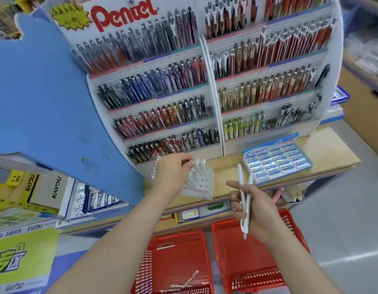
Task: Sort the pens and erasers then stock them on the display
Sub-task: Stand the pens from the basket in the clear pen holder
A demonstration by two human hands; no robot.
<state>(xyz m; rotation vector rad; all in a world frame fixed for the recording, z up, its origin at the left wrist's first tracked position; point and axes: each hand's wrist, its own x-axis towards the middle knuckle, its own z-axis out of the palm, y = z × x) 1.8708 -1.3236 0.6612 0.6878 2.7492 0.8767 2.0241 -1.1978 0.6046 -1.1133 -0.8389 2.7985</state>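
My left hand (173, 172) pinches the top of a white pen at the white pen holder (201, 184), a block with rows of holes that stands on the wooden shelf (230, 172). Several white pens stand in its holes. My right hand (256, 205) grips two white pens (245, 198), tips down, above the right red basket (258, 257). The left red basket (175, 266) holds a few white pens on its floor. A blue box of erasers (276, 162) lies on the shelf at the right.
A tall Pentel rack (205, 81) full of pens rises behind the shelf. A blue foam board (46, 92) leans at the left. Lower shelves at the left carry boxed goods (94, 200). Grey floor (349, 240) lies to the right.
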